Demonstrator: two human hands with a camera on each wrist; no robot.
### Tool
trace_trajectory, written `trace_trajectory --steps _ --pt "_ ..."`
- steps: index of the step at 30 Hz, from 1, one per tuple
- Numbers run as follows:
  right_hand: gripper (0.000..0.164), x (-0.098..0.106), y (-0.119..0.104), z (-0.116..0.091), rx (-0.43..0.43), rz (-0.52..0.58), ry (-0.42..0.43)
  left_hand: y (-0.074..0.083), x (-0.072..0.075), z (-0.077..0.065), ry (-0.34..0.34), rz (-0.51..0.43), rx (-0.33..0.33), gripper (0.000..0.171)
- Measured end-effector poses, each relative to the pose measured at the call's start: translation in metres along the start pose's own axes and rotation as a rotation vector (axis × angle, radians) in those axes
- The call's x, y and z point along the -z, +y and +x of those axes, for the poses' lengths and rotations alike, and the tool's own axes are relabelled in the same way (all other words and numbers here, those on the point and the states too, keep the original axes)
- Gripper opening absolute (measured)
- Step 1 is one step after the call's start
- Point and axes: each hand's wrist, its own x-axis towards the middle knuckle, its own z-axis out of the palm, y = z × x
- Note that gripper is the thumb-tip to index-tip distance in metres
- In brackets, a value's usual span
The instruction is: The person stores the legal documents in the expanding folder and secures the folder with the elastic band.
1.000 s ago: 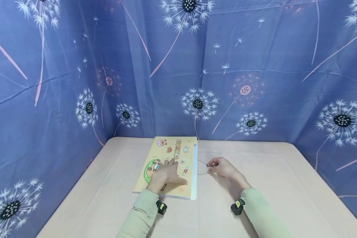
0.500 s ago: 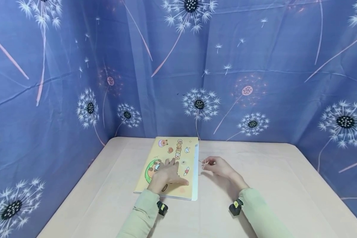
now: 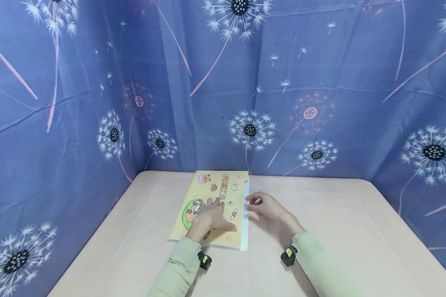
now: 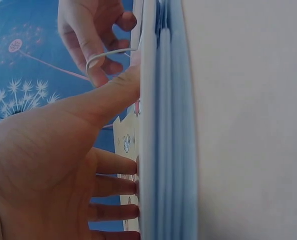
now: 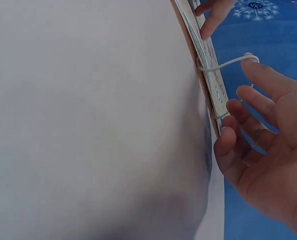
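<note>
A yellow folder [image 3: 239, 196] with a capybara cover lies flat towards the back of the table. Its layered pale inner sheets [image 4: 171, 135] show edge-on in the left wrist view. On top of the cover my left hand [image 3: 209, 218] rests, fingers spread and thumb near the right edge. Beside that edge is my right hand [image 3: 269, 206], holding a thin white elastic cord [image 5: 232, 62] stretched over a fingertip. The cord runs from the folder's edge to these fingers. A small round button [image 3: 230, 202] sits on the cover near the left fingertips.
The pale table [image 3: 312, 214] has rounded back corners. A blue curtain [image 3: 215, 132] with dandelion prints hangs behind it and along the sides. A small black camera [image 3: 205, 260] is strapped to the left wrist, another [image 3: 289, 255] to the right.
My right hand has moved left with the elastic cord, from a gap beside the folder up to its right edge. The left hand has stayed on the cover.
</note>
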Motion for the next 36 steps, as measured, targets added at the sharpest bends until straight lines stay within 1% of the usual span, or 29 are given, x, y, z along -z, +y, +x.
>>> trace_trajectory --steps 5,12,15,16,23,29,31,36 --pt "0.037 -0.004 -0.007 0.005 0.047 -0.052 0.02 0.001 -0.001 0.001 -0.004 0.018 -0.008 0.114" --pt "0.037 -0.011 -0.016 0.016 0.102 -0.141 -0.003 0.003 -0.002 0.002 -0.007 0.016 -0.016 0.108" --pt "0.037 -0.013 -0.019 0.019 0.108 -0.176 -0.006 0.004 -0.002 0.001 -0.005 0.013 -0.024 0.106" --pt "0.037 -0.014 -0.02 0.02 0.111 -0.185 -0.008 0.003 -0.004 0.003 0.003 0.021 -0.025 0.106" --pt "0.039 -0.02 -0.022 0.026 0.149 -0.256 -0.02 0.004 0.0 0.001 -0.013 0.01 0.0 0.109" --pt "0.041 -0.026 -0.024 0.032 0.103 -0.402 -0.019 0.002 0.0 0.002 -0.001 -0.003 0.004 0.108" --pt "0.041 -0.027 -0.025 0.033 0.084 -0.429 -0.026 0.001 -0.001 0.002 0.001 0.001 0.001 0.107" --pt "0.039 -0.031 -0.025 0.037 0.069 -0.481 -0.047 0.0 -0.001 0.002 -0.004 0.011 -0.003 0.11"
